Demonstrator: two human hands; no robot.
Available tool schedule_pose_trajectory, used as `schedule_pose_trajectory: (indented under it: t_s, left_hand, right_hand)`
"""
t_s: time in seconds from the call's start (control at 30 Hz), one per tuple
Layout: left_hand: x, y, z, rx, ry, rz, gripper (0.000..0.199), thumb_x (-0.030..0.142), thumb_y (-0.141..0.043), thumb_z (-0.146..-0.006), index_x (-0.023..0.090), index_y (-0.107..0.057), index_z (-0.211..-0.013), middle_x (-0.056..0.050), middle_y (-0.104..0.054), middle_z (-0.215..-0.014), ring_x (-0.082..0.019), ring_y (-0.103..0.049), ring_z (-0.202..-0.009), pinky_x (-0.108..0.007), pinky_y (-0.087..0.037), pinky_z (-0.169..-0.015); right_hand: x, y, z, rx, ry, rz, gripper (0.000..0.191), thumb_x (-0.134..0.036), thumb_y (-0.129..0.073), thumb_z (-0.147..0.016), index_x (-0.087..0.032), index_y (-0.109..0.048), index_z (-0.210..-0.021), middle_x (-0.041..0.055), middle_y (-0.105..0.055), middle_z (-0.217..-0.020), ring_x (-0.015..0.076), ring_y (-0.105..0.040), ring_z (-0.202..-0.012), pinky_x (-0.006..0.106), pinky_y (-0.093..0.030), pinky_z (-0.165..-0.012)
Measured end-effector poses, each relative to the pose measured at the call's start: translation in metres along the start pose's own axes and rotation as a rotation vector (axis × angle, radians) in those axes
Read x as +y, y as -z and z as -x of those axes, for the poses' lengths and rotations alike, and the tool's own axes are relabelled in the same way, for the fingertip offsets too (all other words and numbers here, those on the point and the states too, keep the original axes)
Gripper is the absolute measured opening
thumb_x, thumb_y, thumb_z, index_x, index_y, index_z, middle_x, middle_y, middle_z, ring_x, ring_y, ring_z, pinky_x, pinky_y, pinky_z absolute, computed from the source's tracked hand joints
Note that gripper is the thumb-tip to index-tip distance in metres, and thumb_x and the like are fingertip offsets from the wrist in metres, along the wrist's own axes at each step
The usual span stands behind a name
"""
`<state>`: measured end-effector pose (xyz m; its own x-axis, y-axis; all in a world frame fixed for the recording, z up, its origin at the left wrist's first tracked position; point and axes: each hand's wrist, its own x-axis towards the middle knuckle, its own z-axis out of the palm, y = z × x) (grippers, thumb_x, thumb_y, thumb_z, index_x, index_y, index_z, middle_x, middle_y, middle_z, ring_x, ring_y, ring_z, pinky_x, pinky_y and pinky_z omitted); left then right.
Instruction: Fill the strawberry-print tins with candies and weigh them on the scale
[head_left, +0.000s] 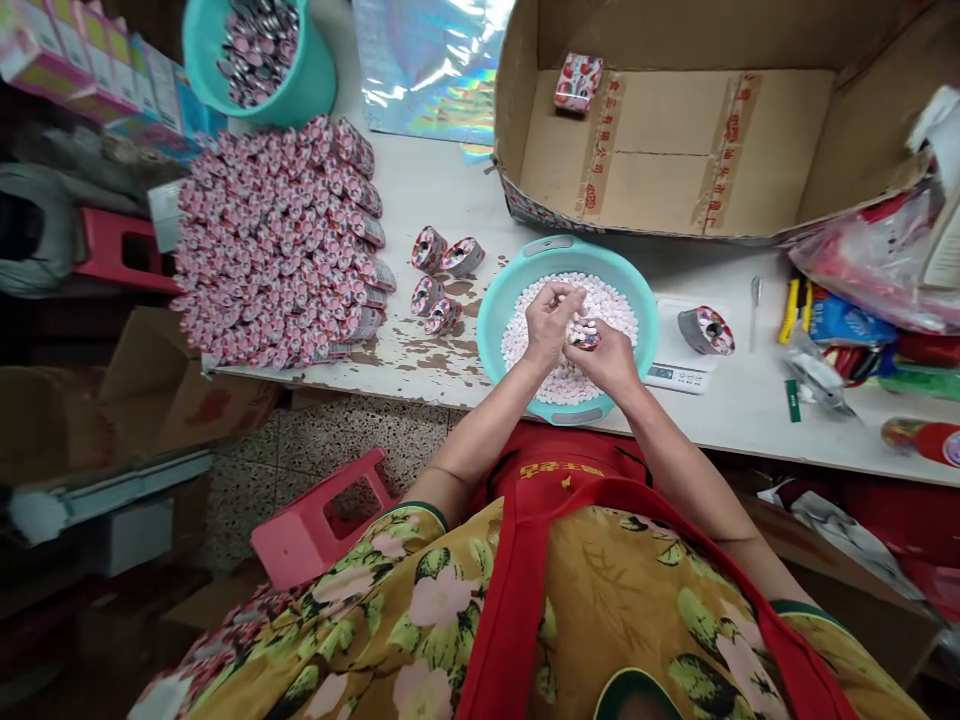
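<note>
Both my hands are over a turquoise basin (493,300) that holds many small pale pink candies (600,290). My right hand (611,358) grips a small printed candy tin (586,341), tilted above the candies, with several pale candies at its mouth. Just beside it, my left hand (550,322) has its fingers curled together near the tin's opening; what they pinch is hidden. To the right, another printed tin (706,331) rests on a white digital scale (682,378). Several similar tins (463,257) stand left of the basin.
Stacked printed tins (277,245) cover the table's left part, below a turquoise bucket (319,75) of small lids. An open cardboard box (667,185) with one printed packet (579,83) sits behind the basin. A yellow cutter (789,311) and plastic bags (862,260) lie right. A pink stool (315,530) stands below.
</note>
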<state>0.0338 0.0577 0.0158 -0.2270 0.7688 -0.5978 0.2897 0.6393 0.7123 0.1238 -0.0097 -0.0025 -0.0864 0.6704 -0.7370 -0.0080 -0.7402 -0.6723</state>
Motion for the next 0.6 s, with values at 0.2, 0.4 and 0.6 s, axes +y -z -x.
schedule_pose_trajectory:
  t_s: [0.2,0.4,0.6]
  left_hand:
    - [0.009,-0.002,-0.001,0.024,0.045,0.032,0.034,0.043,-0.081,-0.079,0.019,-0.057,-0.083,0.005,-0.055,-0.067,-0.007,-0.052,-0.057,-0.021,-0.043,-0.059]
    - [0.017,-0.005,0.004,0.01,0.067,0.054,0.035,0.047,-0.077,-0.084,0.018,-0.056,-0.08,0.003,-0.056,-0.07,-0.008,-0.055,-0.061,-0.021,-0.047,-0.063]
    - [0.017,-0.01,0.005,-0.007,0.079,0.03,0.042,0.053,-0.075,-0.084,0.018,-0.053,-0.074,0.003,-0.054,-0.067,-0.006,-0.054,-0.058,-0.019,-0.046,-0.058]
  right_hand:
    - [0.003,-0.001,-0.002,0.037,0.043,-0.061,0.04,-0.035,-0.071,-0.064,-0.021,-0.073,-0.101,0.004,-0.076,-0.092,0.0272,-0.069,-0.086,0.038,-0.052,-0.081]
    - [0.008,-0.003,0.0,0.024,0.064,-0.16,0.04,-0.036,-0.071,-0.064,-0.02,-0.072,-0.101,0.0032,-0.076,-0.097,0.0258,-0.068,-0.089,0.038,-0.053,-0.084]
    - [0.012,-0.004,0.001,0.014,0.062,-0.247,0.041,-0.039,-0.07,-0.064,-0.019,-0.071,-0.1,0.0024,-0.074,-0.093,0.0229,-0.067,-0.084,0.034,-0.052,-0.081]
